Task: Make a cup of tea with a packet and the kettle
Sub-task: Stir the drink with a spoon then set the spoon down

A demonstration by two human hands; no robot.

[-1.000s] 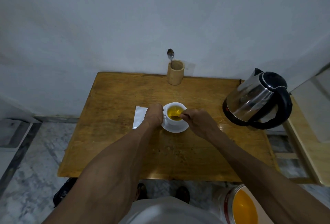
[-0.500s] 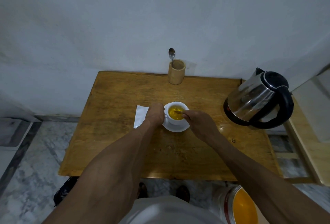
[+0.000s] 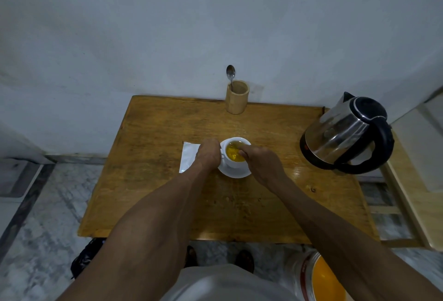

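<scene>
The cup (image 3: 236, 154) stands on its saucer (image 3: 233, 172) near the middle of the table (image 3: 153, 181) and holds yellow liquid. The left hand (image 3: 208, 154) rests against the cup's left side, at the handle; its fingers are curled together there, but whether they clamp the handle or only steady it cannot be told from this view. The right hand (image 3: 260, 163) sits at the cup's right rim, with its fingers (image 3: 243, 153) pinched together over the liquid. They appear to hold a small stirring tool (most likely a spoon, though the tool itself is too small and too hidden to confirm).

The relation that governs the next move: the cup lies directly between the two hands, with the opening under the right fingertips. The stirring axis therefore runs steeply down from the right hand into the cup, tilted toward the cup's centre. The right hand is the working hand; the left serves as the brace.

The white packet (image 3: 189, 157) lies flat on the table just left of the left hand, partly covered by it. The kettle (image 3: 345, 133) stands well apart at the right edge, handle toward the person. A second spoon (image 3: 230, 74) stands upright in the wooden holder (image 3: 236, 97) at the far edge.

Judgement: the task is at the stirring step, close to completion.
</scene>
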